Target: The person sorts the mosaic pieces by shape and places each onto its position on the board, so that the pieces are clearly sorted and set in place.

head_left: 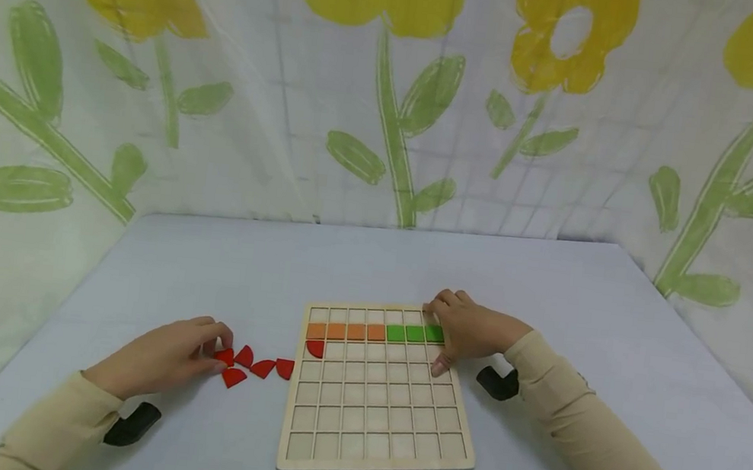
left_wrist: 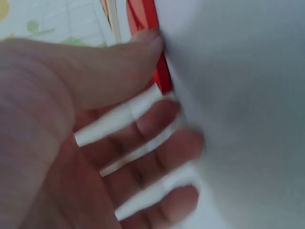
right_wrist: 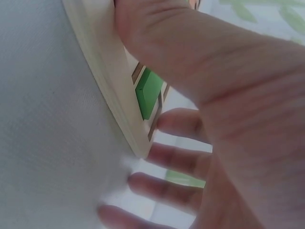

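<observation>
My left hand (head_left: 167, 355) is at the left end of a group of red quarter-circle pieces (head_left: 262, 368) on the table. Its thumb and forefinger pinch one red piece (head_left: 223, 357), whose edge shows under the thumb in the left wrist view. A wooden grid board (head_left: 374, 466) lies in the middle. Its second row carries several orange squares (head_left: 336, 331) and three green squares (head_left: 415, 334); another red quarter-circle (head_left: 315, 348) sits at the left of the third row. My right hand (head_left: 473, 329) rests on the board's far right corner, thumb on the grid, fingers spread around the edge.
A pale cloth covers the table (head_left: 242, 267). Behind it hangs a white curtain (head_left: 232, 166) printed with yellow flowers and green leaves. Each wrist bears a black camera mount (head_left: 133, 424), below the beige sleeves (head_left: 56, 423).
</observation>
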`<state>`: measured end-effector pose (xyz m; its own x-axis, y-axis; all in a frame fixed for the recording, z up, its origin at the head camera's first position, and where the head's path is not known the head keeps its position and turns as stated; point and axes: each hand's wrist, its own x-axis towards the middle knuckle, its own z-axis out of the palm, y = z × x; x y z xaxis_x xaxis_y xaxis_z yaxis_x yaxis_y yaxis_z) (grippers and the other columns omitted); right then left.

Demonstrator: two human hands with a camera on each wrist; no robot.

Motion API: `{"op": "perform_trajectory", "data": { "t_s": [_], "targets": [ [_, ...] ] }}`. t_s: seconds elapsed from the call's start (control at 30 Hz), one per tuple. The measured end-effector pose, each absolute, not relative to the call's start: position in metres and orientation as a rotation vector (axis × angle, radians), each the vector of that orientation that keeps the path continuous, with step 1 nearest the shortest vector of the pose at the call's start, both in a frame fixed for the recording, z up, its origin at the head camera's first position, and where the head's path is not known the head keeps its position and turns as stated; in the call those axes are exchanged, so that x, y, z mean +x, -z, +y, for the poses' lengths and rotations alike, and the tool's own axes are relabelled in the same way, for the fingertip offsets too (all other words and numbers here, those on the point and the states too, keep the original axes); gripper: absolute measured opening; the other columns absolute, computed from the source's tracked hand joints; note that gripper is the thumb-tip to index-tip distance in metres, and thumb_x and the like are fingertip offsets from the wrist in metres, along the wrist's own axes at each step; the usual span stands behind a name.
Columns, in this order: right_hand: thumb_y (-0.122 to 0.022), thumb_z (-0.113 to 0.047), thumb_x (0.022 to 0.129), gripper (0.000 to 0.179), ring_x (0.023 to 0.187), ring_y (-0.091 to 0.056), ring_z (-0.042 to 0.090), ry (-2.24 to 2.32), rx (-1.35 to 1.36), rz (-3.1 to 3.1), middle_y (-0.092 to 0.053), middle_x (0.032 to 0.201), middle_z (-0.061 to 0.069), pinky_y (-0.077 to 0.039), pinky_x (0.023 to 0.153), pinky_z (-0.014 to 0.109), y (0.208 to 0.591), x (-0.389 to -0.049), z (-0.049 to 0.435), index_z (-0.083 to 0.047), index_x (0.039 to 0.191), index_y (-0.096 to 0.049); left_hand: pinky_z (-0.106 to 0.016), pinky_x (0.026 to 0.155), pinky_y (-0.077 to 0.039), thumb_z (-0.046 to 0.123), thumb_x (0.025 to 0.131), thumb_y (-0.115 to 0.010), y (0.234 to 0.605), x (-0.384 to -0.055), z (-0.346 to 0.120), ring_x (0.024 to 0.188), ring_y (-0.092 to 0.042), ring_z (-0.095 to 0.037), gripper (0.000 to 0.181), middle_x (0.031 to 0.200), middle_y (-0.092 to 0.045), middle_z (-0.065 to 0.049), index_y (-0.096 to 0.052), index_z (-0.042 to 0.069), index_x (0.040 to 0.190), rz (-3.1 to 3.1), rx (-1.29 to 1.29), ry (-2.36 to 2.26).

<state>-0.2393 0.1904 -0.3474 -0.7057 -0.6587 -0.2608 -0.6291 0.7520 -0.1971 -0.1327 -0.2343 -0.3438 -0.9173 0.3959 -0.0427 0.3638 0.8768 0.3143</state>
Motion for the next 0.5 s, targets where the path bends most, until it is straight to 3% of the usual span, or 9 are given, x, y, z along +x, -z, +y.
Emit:
{"op": "perform_trajectory", "data": {
  "t_s": [0.2,0.4,0.5],
  "targets": [
    [-0.075,-0.061,0.064,0.105,0.119,-0.038,0.030,0.150,-1.003,2.638,-0.040,0.137,0.015,-0.039,0.101,0.045,0.3482,-0.2386,0.1918,-0.001,0.141,-0.038,-0.023,0.053,-0.035,0.032,0.084,-0.073,0.3487,-0.1333,-0.2259,0.060,-0.041,-0.009,0.027,0.064,-0.044,0.006,-0.052,0.017,0.077,2.952,0.445,-0.392],
    [-0.074,-0.063,0.064,0.106,0.119,-0.038,0.030,0.153,-1.016,2.640,-0.038,0.138,0.017,-0.039,0.101,0.045,0.3492,-0.2398,0.1914,0.000,0.142,-0.037,-0.023,0.059,-0.042,0.025,0.082,-0.075,0.3436,-0.1345,-0.2286,0.067,-0.045,-0.007,0.024,0.081,-0.050,0.006,-0.057,0.015,0.094,2.948,0.545,-0.420],
    [-0.074,-0.064,0.064,0.107,0.119,-0.038,0.030,0.152,-1.010,2.642,-0.038,0.138,0.016,-0.039,0.101,0.045,0.3497,-0.2407,0.1918,-0.001,0.142,-0.037,-0.023,0.061,-0.044,0.022,0.082,-0.076,0.3422,-0.1345,-0.2296,0.070,-0.046,-0.005,0.022,0.085,-0.051,0.007,-0.059,0.016,0.095,2.928,0.606,-0.423]
  ]
}}
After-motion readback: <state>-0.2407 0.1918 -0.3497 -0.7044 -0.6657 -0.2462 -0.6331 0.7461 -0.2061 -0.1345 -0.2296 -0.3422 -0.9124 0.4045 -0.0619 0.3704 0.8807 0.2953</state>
